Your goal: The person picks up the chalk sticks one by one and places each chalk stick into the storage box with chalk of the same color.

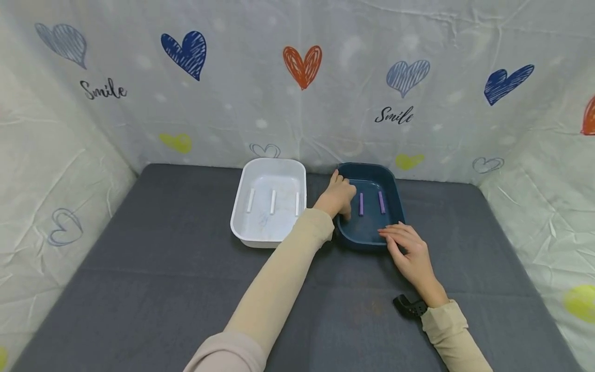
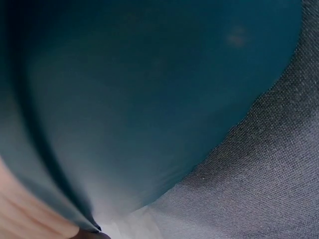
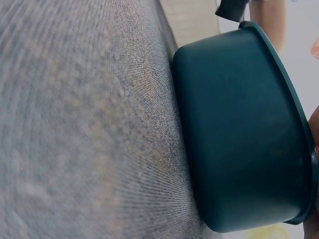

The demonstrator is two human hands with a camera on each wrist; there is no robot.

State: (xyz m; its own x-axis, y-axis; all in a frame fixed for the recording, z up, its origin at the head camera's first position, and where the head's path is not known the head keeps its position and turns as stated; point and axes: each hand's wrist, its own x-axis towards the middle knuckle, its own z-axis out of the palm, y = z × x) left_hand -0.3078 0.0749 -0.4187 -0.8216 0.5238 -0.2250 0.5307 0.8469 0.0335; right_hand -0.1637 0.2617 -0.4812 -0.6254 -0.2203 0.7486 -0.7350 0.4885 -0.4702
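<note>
My left hand (image 1: 338, 196) reaches over the left rim of the dark teal tray (image 1: 372, 235), its fingers bent down along the inside. Whether it pinches anything there is hidden in the head view. Two purple sticks (image 1: 361, 204), like chalk, lie apart inside this tray. My right hand (image 1: 409, 250) rests at the tray's near right rim with fingers extended. In the right wrist view the tray's outer wall (image 3: 239, 134) stands on the cloth, fingers touching its rim. The left wrist view shows mostly the teal wall (image 2: 139, 109), close and blurred.
Left of the teal tray stands a white tray (image 1: 265, 235) holding three white sticks (image 1: 272, 202) in a row. Both trays sit on a dark grey cloth-covered table (image 1: 162, 289). Behind hangs a white curtain (image 1: 344, 67) with printed hearts.
</note>
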